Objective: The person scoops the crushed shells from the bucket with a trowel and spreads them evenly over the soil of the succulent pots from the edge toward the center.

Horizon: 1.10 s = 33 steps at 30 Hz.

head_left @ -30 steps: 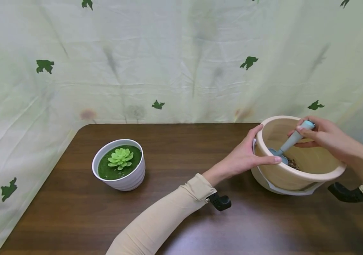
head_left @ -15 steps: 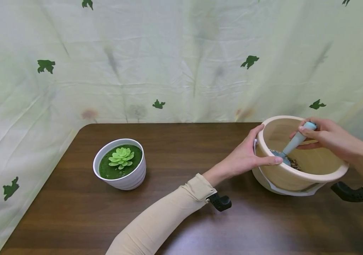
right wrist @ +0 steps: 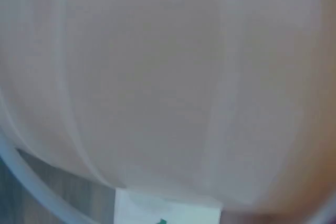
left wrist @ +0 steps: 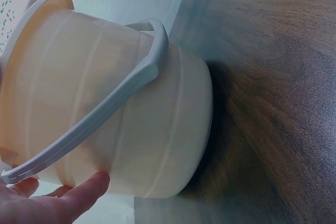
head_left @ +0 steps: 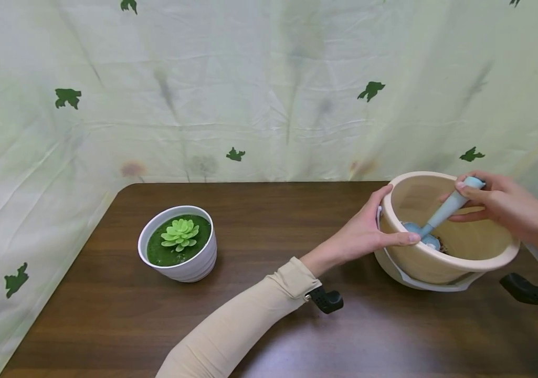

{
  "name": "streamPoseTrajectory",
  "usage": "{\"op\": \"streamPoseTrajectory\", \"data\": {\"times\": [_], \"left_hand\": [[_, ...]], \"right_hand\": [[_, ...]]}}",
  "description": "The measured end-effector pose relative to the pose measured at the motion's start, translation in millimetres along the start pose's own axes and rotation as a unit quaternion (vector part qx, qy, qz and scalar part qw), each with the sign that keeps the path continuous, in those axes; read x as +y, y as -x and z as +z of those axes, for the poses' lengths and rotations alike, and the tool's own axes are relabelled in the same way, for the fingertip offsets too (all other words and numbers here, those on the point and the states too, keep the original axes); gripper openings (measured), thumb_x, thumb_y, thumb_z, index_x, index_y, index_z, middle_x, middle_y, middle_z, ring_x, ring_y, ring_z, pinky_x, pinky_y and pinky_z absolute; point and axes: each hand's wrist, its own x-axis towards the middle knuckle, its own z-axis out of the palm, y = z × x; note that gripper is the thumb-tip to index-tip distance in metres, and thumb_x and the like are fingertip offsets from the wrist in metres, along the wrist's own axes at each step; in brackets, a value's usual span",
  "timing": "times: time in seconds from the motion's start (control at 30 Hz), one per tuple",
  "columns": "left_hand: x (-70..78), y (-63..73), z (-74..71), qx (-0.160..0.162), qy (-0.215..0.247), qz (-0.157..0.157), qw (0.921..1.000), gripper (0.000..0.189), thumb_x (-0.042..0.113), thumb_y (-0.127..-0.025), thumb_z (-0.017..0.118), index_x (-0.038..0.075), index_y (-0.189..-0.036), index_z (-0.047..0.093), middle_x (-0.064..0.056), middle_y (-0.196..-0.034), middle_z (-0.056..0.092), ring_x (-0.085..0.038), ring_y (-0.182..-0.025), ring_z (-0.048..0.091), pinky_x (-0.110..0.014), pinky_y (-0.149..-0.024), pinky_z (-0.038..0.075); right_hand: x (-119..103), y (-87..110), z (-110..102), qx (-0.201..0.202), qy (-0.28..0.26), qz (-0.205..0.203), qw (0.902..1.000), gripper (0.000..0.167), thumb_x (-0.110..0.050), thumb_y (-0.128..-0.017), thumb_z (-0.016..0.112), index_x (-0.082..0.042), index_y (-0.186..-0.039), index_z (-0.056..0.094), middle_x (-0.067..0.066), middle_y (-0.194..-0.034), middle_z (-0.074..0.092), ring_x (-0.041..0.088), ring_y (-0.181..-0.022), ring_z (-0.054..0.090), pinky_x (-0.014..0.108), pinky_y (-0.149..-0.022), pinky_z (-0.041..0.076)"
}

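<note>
At the right of the head view stands a beige bucket (head_left: 420, 269) with a grey handle (left wrist: 100, 116) hanging down its side. My left hand (head_left: 368, 226) holds its left side, thumb over the rim and fingers against the outer wall, seen too in the left wrist view. My right hand (head_left: 505, 202) grips the handle end of a light blue toy shovel (head_left: 448, 210) over the bucket's opening. The shovel slants down to the left, its blade inside near my left thumb. Beside the blade show a few brown bits (head_left: 442, 247). Bucket wall (right wrist: 157, 87) fills the right wrist view.
A white ribbed pot (head_left: 193, 268) with a green succulent (head_left: 180, 234) stands left on the brown wooden table (head_left: 269, 220). Behind the table hangs a pale curtain (head_left: 269, 94) with green leaf shapes.
My right hand has moved slightly right, drawing the shovel with it. The shovel blade has shifted inside the bucket, and fewer brown bits show now. My left hand stays at the rim.
</note>
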Motion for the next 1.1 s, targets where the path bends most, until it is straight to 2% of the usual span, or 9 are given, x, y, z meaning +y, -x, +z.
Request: {"op": "streamPoseTrajectory", "data": {"times": [0.2, 0.43, 0.57, 0.77, 0.9, 1.03, 1.1], "left_hand": [[1.6, 0.8, 0.6, 0.002, 0.002, 0.003, 1.0, 0.097, 0.024, -0.081, 0.082, 0.029, -0.155, 0.02, 0.009, -0.15, 0.034, 0.0, -0.127, 0.037, -0.024, -0.102, 0.032], [2.0, 1.0, 1.2, -0.002, 0.011, 0.006, 0.9999, 0.097, 0.024, -0.081, 0.082, 0.029, -0.156, 0.02, 0.009, -0.15, 0.034, -0.003, -0.129, 0.037, -0.023, -0.103, 0.031], [2.2, 1.0, 1.7, 0.0, 0.011, 0.007, 0.9999, 0.098, 0.023, -0.08, 0.082, 0.029, -0.156, 0.02, 0.008, -0.15, 0.035, -0.003, -0.128, 0.038, -0.023, -0.103, 0.03], [2.5, 2.1, 2.3, -0.001, 0.013, 0.001, 0.9999, 0.099, 0.023, -0.08, 0.082, 0.028, -0.156, 0.019, 0.009, -0.151, 0.033, -0.001, -0.128, 0.037, -0.022, -0.103, 0.03], [1.7, 1.7, 2.1, -0.004, 0.017, 0.002, 0.9999, 0.099, 0.023, -0.081, 0.082, 0.028, -0.156, 0.018, 0.008, -0.151, 0.033, -0.002, -0.129, 0.036, -0.022, -0.103, 0.03], [1.4, 0.6, 1.7, -0.003, 0.02, 0.004, 0.9998, 0.099, 0.022, -0.081, 0.082, 0.027, -0.157, 0.018, 0.006, -0.152, 0.033, -0.004, -0.13, 0.037, -0.022, -0.103, 0.03], [1.3, 0.3, 1.8, -0.001, 0.023, 0.007, 0.9997, 0.099, 0.02, -0.08, 0.082, 0.026, -0.157, 0.019, 0.007, -0.151, 0.033, -0.004, -0.131, 0.037, -0.021, -0.104, 0.029]], "right_hand": [[-2, 6.9, -7, 0.041, -0.035, 0.026, 0.9982, 0.015, -0.013, -0.105, 0.044, -0.002, -0.103, 0.054, 0.005, -0.096, 0.073, 0.019, -0.086, 0.072, 0.037, -0.07, 0.057], [-4, 15.4, -11, 0.058, -0.101, 0.032, 0.9927, 0.018, -0.011, -0.105, 0.045, -0.006, -0.103, 0.062, 0.007, -0.094, 0.07, 0.019, -0.086, 0.072, 0.037, -0.071, 0.056], [-7, 18.2, -12, 0.079, -0.095, 0.044, 0.9914, 0.016, -0.015, -0.104, 0.047, -0.01, -0.101, 0.063, 0.004, -0.093, 0.071, 0.019, -0.082, 0.072, 0.034, -0.07, 0.057], [-4, 18.5, -19, 0.111, -0.155, 0.052, 0.9803, 0.014, -0.019, -0.102, 0.052, -0.006, -0.103, 0.054, 0.0, -0.091, 0.071, 0.013, -0.083, 0.071, 0.035, -0.067, 0.057], [1, 18.1, -30, 0.139, -0.138, 0.081, 0.9773, 0.029, -0.031, -0.098, 0.053, -0.008, -0.112, 0.043, -0.008, -0.086, 0.07, 0.008, -0.077, 0.069, 0.033, -0.066, 0.057], [8, 20.1, -39, 0.152, -0.155, 0.077, 0.973, 0.032, -0.034, -0.097, 0.052, -0.01, -0.114, 0.038, -0.009, -0.085, 0.069, 0.009, -0.074, 0.069, 0.032, -0.064, 0.057], [12, 21.6, -43, 0.154, -0.184, 0.065, 0.9685, 0.03, -0.031, -0.098, 0.053, -0.011, -0.114, 0.04, -0.006, -0.085, 0.07, 0.011, -0.073, 0.07, 0.032, -0.063, 0.057]]}}
